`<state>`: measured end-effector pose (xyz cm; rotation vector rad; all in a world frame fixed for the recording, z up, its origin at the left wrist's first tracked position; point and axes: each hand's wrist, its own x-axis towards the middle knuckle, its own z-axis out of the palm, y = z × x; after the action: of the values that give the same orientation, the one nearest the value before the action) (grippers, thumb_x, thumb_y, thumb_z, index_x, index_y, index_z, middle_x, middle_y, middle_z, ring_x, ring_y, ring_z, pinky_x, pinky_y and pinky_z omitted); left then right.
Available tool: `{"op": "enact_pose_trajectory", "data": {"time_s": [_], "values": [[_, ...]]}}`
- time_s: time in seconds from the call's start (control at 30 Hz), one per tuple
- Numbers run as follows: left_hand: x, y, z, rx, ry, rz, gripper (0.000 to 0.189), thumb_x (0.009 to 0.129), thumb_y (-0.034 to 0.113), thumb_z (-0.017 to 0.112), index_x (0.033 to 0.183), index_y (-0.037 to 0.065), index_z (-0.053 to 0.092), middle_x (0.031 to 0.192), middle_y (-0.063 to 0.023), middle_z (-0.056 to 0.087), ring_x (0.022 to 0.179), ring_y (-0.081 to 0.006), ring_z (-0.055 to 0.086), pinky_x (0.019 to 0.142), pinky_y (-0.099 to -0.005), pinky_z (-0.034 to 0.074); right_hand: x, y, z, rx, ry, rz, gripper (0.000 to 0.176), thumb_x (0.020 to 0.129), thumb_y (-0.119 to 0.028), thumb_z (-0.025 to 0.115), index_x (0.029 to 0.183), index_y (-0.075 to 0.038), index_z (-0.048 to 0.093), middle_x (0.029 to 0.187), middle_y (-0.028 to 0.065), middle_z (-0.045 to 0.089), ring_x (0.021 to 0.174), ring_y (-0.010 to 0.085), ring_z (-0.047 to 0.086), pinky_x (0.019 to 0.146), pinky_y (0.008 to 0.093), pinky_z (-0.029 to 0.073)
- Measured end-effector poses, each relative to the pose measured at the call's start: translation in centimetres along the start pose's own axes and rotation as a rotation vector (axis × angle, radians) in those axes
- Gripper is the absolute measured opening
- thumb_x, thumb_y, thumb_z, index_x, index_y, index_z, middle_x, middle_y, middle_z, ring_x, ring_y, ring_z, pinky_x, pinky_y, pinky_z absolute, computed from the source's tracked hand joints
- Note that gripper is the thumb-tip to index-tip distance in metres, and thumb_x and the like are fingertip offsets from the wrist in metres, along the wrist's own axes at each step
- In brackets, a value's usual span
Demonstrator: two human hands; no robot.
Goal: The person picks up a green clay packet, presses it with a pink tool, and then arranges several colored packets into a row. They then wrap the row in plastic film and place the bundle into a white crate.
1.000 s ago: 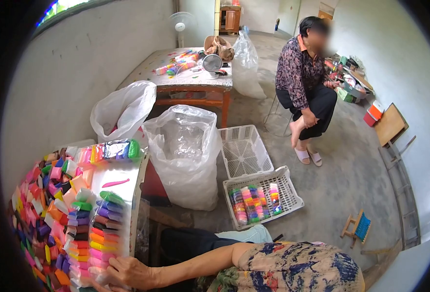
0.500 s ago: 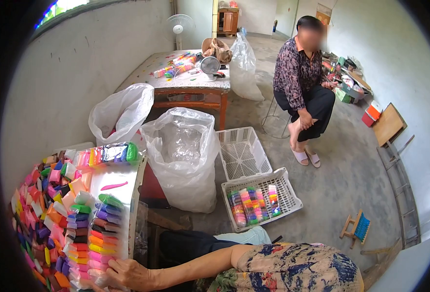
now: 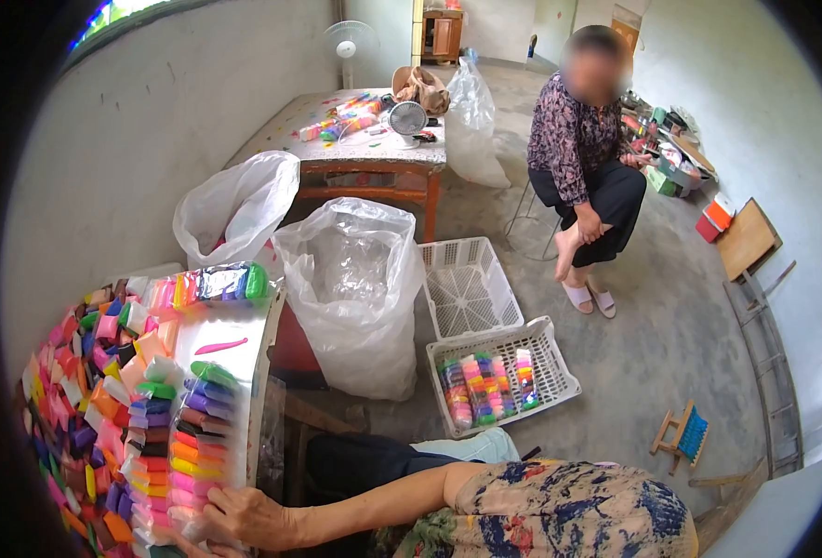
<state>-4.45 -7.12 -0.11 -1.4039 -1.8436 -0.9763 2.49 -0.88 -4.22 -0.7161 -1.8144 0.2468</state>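
Observation:
Along the bottom edge my right hand (image 3: 248, 517) is closed, fingers bent and pinching at the near end of a row of small coloured clay packets (image 3: 202, 437). Pink packets lie at its fingertips. Of my left hand (image 3: 188, 547), only some fingers show at the frame's bottom edge, close to the same row; their grip is hidden. Beside the row is a second column of packets (image 3: 155, 446), running from green to pink. A finished-looking strip of packets in clear film (image 3: 211, 288) lies across the table's far end. A pink clay tool (image 3: 221, 346) rests on the white tabletop (image 3: 234, 325).
A large heap of loose packets (image 3: 76, 418) covers the table's left. Past the table stand clear plastic bags (image 3: 355, 307), a white crate (image 3: 471, 288) and another crate (image 3: 560, 386) holding several packed strips. A seated person (image 3: 578, 158) is at the right.
The view has shifted slightly, moving the room a little in the frame. My right hand stays at the near end of the row, with little visible movement.

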Motion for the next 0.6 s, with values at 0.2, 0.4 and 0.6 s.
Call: {"op": "enact_pose_trajectory", "data": {"time_s": [0.2, 0.4, 0.6], "values": [[-2.5, -4.8, 2.3, -0.073, -0.161, -0.206, 0.052, 0.095, 0.020, 0.049, 0.144, 0.003, 0.044, 0.134, -0.0203, 0.056, 0.121, -0.0353, 0.054, 0.104, -0.0419, 0.042, -0.1, 0.7, -0.6, -0.027, -0.023, -0.058, 0.017, 0.075, -0.016, 0.063, 0.082, -0.004, 0.053, 0.080, 0.0118, 0.052, 0.066, 0.0250, 0.058, 0.053, 0.0349, 0.049], [-1.0, -1.5, 1.0, -0.063, -0.127, -0.188, 0.054, 0.086, -0.007, 0.050, 0.139, 0.002, 0.047, 0.128, -0.0214, 0.057, 0.115, -0.0392, 0.055, 0.098, -0.0433, 0.043, 1.3, 0.4, -3.7, 0.073, -0.156, -0.039, 0.013, 0.079, -0.008, 0.066, 0.084, -0.006, 0.054, 0.076, 0.0103, 0.052, 0.064, 0.0281, 0.058, 0.053, 0.0373, 0.049], [0.0, -0.1, 0.1, -0.120, -0.114, -0.294, 0.055, 0.087, -0.009, 0.048, 0.141, 0.000, 0.044, 0.122, -0.0243, 0.055, 0.111, -0.0417, 0.055, 0.093, -0.0463, 0.044, 1.3, 0.6, -4.5, 0.157, -0.171, -0.057, 0.022, 0.080, -0.008, 0.072, 0.098, -0.006, 0.060, 0.088, 0.0102, 0.060, 0.069, 0.0299, 0.064, 0.057, 0.0371, 0.051]]}}
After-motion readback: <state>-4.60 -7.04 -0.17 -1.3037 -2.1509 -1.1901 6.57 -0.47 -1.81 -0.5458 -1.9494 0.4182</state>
